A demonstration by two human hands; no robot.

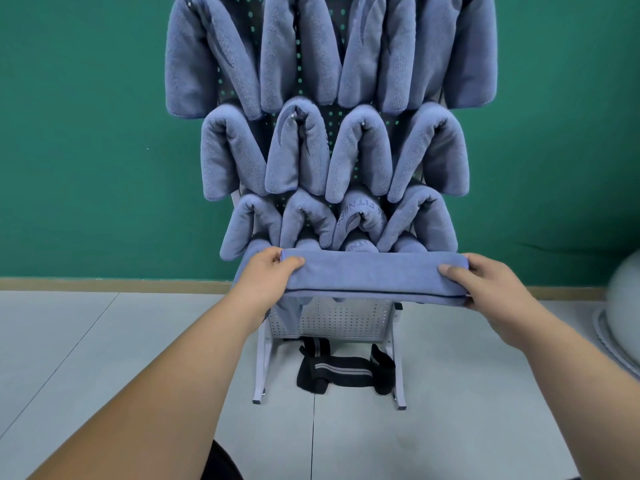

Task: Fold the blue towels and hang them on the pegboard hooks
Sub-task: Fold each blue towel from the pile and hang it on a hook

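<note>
A folded blue towel (370,277) is held level in front of the lower part of the white pegboard (341,318). My left hand (268,275) grips its left end, thumb on top. At the right end my right hand (485,282) holds it the same way. Several folded blue towels (298,147) hang over hooks in rows that cover the board above. The held towel hides most of the lowest hanging row.
The pegboard stands on white legs (261,368) on a grey tiled floor against a green wall. A black strap with grey stripes (341,370) lies under the stand. A pale round object (623,306) sits at the right edge.
</note>
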